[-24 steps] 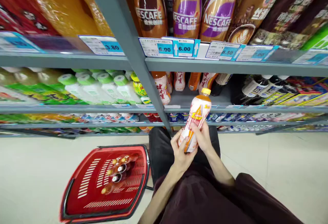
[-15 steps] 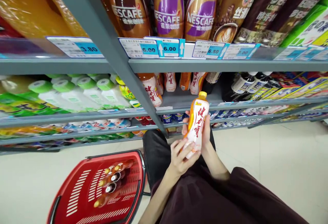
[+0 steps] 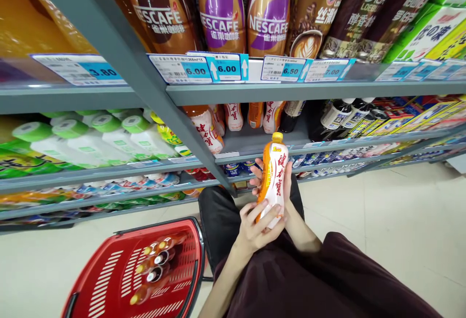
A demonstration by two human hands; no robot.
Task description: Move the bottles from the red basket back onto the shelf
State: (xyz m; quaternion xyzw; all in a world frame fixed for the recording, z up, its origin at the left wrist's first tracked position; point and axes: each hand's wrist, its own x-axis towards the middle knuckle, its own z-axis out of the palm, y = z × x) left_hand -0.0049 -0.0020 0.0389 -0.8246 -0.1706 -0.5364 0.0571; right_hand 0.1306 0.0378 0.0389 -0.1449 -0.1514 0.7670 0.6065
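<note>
I hold an orange-and-white drink bottle [image 3: 273, 179] with a yellow cap upright in front of the shelves, its red lettering facing me. My left hand [image 3: 255, 228] wraps round its lower part from the left. My right hand [image 3: 289, 196] grips it from behind and the right, fingertips showing at the left edge. More bottles of the same drink [image 3: 233, 116] stand on the shelf just above and behind it.
A red shopping basket [image 3: 109, 279] with several bottles lying in it sits on the floor at lower left. Grey shelves [image 3: 255, 92] carry coffee bottles above, green-capped bottles at left, dark bottles and cartons at right. Pale tiled floor stretches to the right.
The bottle has been turned in my hands so the red lettering faces me. The view has shifted right, so shelves and basket slid left in the picture.
</note>
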